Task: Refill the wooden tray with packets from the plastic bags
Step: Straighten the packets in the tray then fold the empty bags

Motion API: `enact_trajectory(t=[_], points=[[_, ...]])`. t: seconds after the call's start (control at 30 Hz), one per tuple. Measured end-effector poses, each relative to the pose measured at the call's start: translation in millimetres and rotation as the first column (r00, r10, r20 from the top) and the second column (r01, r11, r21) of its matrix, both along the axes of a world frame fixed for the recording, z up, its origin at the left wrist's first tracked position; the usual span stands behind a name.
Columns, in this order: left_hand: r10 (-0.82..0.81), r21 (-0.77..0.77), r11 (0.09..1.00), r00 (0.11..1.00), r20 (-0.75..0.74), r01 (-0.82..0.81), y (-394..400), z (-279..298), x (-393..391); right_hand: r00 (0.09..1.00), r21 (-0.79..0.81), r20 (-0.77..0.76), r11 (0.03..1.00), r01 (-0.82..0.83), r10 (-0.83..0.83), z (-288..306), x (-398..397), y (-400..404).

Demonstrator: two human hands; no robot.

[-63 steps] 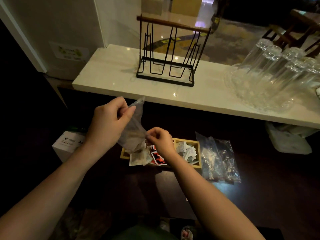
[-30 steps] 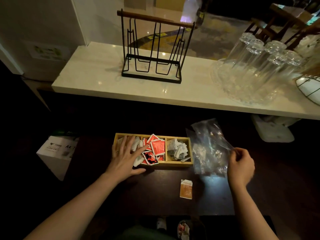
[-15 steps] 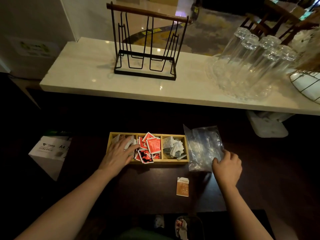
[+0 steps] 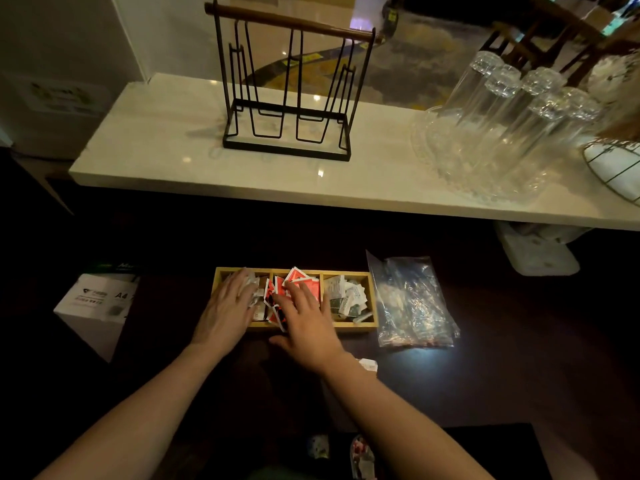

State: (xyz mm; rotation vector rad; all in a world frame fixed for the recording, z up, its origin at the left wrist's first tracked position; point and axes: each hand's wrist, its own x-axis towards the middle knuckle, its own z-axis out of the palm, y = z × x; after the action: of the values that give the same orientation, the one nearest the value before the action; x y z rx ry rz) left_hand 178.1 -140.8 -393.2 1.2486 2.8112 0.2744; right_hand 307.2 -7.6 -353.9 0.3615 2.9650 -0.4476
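Both hands lie flat and open, gripping nothing: left hand [image 4: 227, 306] on the tray's [image 4: 349, 325] 9 o'clock compartment, right hand [image 4: 304, 323] on the red packets [image 4: 298, 280] in the middle. Pressing packets level keeps them below the rim. The 3 o'clock compartment holds pale packets [image 4: 346, 296]. The plastic bags [image 4: 412, 303] lie just beside the tray at 3 o'clock on the bench [image 4: 519, 358].

one wooden tray [image 4: 346, 326], two hands, five glasses [image 4: 512, 109]
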Motion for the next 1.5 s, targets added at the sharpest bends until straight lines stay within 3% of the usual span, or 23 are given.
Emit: enact_trajectory(t=[0.1, 0.3, 0.57, 0.77, 0.97, 1.1, 1.2, 1.33, 1.4, 1.5], points=[[-0.022, -0.018, 1.000, 1.000, 0.001, 0.022, -2.2, 1.5, 0.8, 0.995, 0.078, 0.058, 0.993, -0.091, 0.086, -13.6, -19.1, -2.4], [-0.023, -0.036, 0.999, 0.997, -0.078, 0.020, -2.8, -3.1, 3.7, 0.980, 0.141, 0.010, 0.970, -0.196, 0.197, -24.3, -30.4, 16.5], [-0.065, -0.114, 0.992, 0.995, -0.082, 0.055, 7.5, -3.5, -2.6, 0.991, 0.122, -0.125, 0.992, -0.023, 0.038, -29.5, -40.9, 23.4], [-0.081, -0.025, 0.996, 0.996, -0.034, 0.080, 12.2, -2.8, -10.0, 0.985, 0.096, -0.172, 0.995, 0.024, -0.008, -38.3, -46.8, 12.6], [-0.143, -0.017, 0.990, 0.986, -0.089, 0.142, 12.7, 0.6, -21.3, 0.988, 0.038, -0.154, 0.999, 0.016, -0.010, -42.8, -47.7, 20.1], [-0.170, -0.075, 0.984, 0.982, -0.082, 0.164, 12.6, 2.1, -27.5, 0.971, -0.210, -0.230, 0.978, 0.019, -0.069, -22.9, -39.2, 24.2], [-0.164, -0.114, 0.981, 0.986, -0.030, 0.159, 11.8, 2.2, -26.0, 0.909, -0.317, -0.330, 0.937, 0.147, -0.254, -10.1, -11.9, 27.8], [-0.114, -0.056, 0.991, 0.990, 0.077, 0.119, 16.0, 6.2, -22.5, 0.666, -0.486, -0.290, 0.705, 0.516, -0.687, -17.6, 50.0, 40.8], [-0.078, -0.021, 0.996, 0.987, 0.139, 0.082, 21.6, 9.3, -22.4, 0.625, -0.485, -0.225, 0.642, 0.594, -0.748, -24.4, 89.6, 44.6], [-0.009, 0.072, 0.997, 0.973, 0.229, -0.008, 27.0, 14.6, -23.7, 0.649, -0.382, -0.219, 0.676, 0.630, -0.729, -35.1, 137.1, 44.3]])
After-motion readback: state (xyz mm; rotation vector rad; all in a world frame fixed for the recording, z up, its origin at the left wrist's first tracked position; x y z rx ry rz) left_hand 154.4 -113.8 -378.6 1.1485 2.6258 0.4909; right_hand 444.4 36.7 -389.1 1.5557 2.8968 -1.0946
